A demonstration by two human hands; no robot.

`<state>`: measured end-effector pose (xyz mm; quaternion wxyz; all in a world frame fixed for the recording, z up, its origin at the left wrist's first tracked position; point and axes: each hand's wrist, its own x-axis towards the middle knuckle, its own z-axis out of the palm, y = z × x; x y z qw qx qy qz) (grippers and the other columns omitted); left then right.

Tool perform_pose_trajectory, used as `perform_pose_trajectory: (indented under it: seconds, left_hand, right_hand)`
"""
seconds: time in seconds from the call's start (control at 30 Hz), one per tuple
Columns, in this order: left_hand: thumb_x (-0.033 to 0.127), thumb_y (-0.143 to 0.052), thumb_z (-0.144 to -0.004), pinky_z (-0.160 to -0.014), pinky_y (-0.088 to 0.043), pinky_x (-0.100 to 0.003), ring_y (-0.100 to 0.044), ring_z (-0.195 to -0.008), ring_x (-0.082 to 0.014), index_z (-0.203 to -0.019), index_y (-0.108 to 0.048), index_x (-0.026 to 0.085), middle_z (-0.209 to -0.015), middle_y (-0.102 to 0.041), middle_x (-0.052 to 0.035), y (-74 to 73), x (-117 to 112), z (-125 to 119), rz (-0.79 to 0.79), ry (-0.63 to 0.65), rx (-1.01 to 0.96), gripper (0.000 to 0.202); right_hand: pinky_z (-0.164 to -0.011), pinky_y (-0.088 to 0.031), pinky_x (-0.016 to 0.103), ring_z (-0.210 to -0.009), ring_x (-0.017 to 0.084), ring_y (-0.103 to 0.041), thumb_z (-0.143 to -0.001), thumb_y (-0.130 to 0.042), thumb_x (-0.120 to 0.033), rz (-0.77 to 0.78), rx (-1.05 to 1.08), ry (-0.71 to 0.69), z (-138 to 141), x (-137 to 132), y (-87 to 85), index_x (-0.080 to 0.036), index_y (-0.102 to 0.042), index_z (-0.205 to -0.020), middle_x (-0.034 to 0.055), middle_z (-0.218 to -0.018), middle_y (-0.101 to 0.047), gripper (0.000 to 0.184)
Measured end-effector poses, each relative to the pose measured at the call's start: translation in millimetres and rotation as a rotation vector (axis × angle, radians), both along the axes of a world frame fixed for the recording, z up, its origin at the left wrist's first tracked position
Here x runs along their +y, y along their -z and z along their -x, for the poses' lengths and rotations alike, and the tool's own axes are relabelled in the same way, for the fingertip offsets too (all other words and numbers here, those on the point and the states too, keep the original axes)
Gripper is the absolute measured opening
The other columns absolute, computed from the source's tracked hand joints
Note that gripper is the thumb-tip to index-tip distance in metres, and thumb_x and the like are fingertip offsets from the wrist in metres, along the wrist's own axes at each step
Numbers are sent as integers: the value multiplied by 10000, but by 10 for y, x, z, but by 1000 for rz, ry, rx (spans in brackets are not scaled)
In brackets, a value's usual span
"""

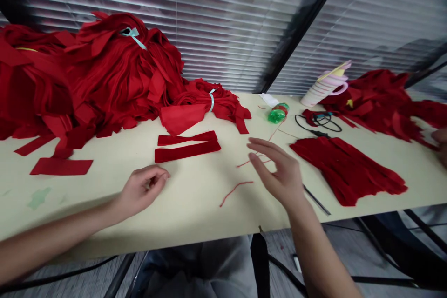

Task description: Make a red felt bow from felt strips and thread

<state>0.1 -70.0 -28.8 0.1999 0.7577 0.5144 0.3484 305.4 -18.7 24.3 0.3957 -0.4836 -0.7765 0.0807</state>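
Smooth cream table [195,200]: narrow red fabric [188,151], curved thread [234,187] near hands [281,172].

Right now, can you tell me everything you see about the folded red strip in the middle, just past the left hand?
The red strip is long, narrow and deep red, and looks like soft cloth. It seems doubled over, with two lengths meeting at the right end and a thin gap between them toward the left. It lies on the pale table, in front of the tied red bundle. The left hand is close by but doesn't touch it.
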Motion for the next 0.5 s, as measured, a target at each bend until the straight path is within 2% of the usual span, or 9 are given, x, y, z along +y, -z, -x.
perform_pose_trajectory:
  seconds: [0.03, 0.07, 0.17, 0.3, 0.37, 0.43, 0.5]
  left_hand:
    - [213, -393, -888, -564, -427, -206, -509, -605, -99, -781, -567, 122, -676, -577, -40, 4, 38, -57, -131, 18, 88, 224]
    - [205, -386, -886, -594, -436, -218, -506, -621, -105, -781, -567, 118, -661, -571, -41, 6, 92, -114, -196, 31, 136, 227]
    - [211, -415, -857, -705, -447, -294, -506, -717, -152, -784, -601, 121, -707, -590, -66, -29, 320, -275, -263, 21, 266, 219]
    - [164, -418, -828, -731, -444, -351, -517, -825, -217, -757, -639, 131, -779, -597, -92, -208, 624, -443, -258, -9, 474, 234]
    - [123, -417, -808, -683, -458, -339, -534, -754, -205, -745, -644, 129, -741, -591, -84, -296, 714, -504, -224, -22, 564, 235]
    - [80, -407, -788, -610, -467, -322, -542, -672, -195, -734, -643, 106, -698, -588, -91, -319, 731, -556, -190, -21, 650, 244]
    - [52, -414, -772, -640, -483, -340, -566, -753, -231, -794, -652, 75, -760, -610, -125, -259, 666, -615, -191, 9, 722, 240]
  right_hand:
    - [-880, -477, 323, -974, 180, -612, -830, -550, -226, 22, 31, -70, 119, 71, 22, -181, -655, -946, 74, -1058, -646, 163]
    - [-856, -489, 303, -938, 167, -622, -827, -550, -217, 41, 52, -147, 245, 143, 53, -178, -657, -908, 65, -994, -664, 140]
    - [-790, -503, 263, -855, 146, -633, -785, -574, -172, 72, 54, -293, 601, 353, 153, -167, -659, -849, 53, -923, -675, 107]
    - [-759, -490, 268, -798, 153, -628, -742, -572, -122, 96, -65, -283, 866, 609, 200, -166, -662, -810, 36, -853, -682, 121]
    - [-733, -483, 269, -766, 153, -622, -736, -556, -98, 126, -148, -274, 908, 705, 218, -166, -664, -801, 35, -835, -678, 144]
    - [-723, -478, 268, -758, 156, -617, -725, -553, -79, 153, -207, -296, 919, 763, 267, -164, -668, -802, 37, -831, -675, 163]
    - [-739, -477, 271, -784, 164, -614, -727, -561, -84, 166, -234, -340, 917, 782, 348, -163, -673, -822, 39, -851, -676, 167]
